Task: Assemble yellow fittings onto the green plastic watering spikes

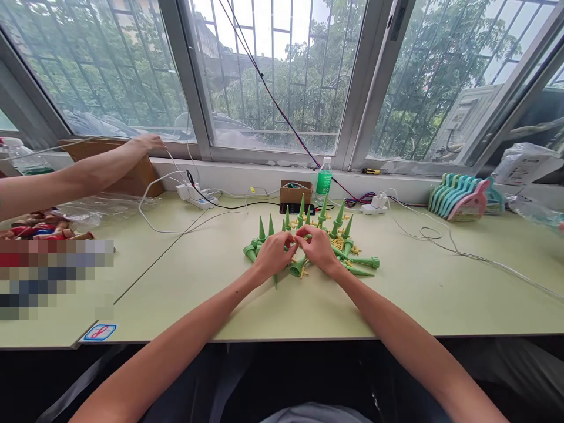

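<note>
My left hand point(274, 255) and my right hand point(318, 249) meet at the fingertips over the table, both closed in a pinch. What lies between the fingers is too small to make out. Around them are several green plastic cone-shaped spikes point(338, 220), some upright on their wide ends and others on their sides. One green spike point(296, 269) lies just below my hands, its hollow end toward me, beside a small yellow plastic piece point(304, 272). More small yellow pieces point(338, 243) form a loose pile beyond my right hand.
Behind the spikes stand a small cardboard box point(296, 192), a phone point(288, 208) and a green-liquid bottle point(324, 177). White cables and power strips point(202, 201) run along the back. Pastel hangers point(460, 197) stand right. Another person's arm point(88, 176) reaches in from the left.
</note>
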Action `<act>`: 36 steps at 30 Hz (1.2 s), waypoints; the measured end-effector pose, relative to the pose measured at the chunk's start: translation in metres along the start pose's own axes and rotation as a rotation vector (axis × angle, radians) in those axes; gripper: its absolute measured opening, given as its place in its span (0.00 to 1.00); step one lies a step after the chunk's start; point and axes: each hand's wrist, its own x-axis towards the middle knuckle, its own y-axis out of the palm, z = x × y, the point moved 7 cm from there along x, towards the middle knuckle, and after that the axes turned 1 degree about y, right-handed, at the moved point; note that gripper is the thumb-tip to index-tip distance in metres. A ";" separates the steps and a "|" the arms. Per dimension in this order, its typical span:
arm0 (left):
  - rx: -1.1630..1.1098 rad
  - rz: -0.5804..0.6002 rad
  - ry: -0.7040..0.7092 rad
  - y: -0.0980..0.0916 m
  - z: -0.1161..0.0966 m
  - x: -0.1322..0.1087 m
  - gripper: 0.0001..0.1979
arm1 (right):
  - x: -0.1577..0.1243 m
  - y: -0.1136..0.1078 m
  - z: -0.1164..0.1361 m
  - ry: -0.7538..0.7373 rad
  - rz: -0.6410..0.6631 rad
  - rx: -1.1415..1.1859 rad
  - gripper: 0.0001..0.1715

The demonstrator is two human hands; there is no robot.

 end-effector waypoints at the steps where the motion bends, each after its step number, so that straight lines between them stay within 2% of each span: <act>1: -0.005 -0.003 -0.002 0.000 0.000 0.000 0.08 | 0.000 0.000 0.000 0.005 -0.004 0.009 0.06; 20: 0.001 -0.009 -0.020 -0.002 -0.003 -0.002 0.05 | 0.000 -0.003 0.002 0.036 -0.027 0.007 0.07; 31: -0.018 0.016 -0.057 0.003 0.006 -0.001 0.11 | -0.001 -0.003 0.000 0.026 -0.038 0.000 0.07; 36: -0.002 0.017 -0.081 0.002 0.009 -0.001 0.10 | 0.000 0.000 -0.002 0.024 -0.003 -0.040 0.09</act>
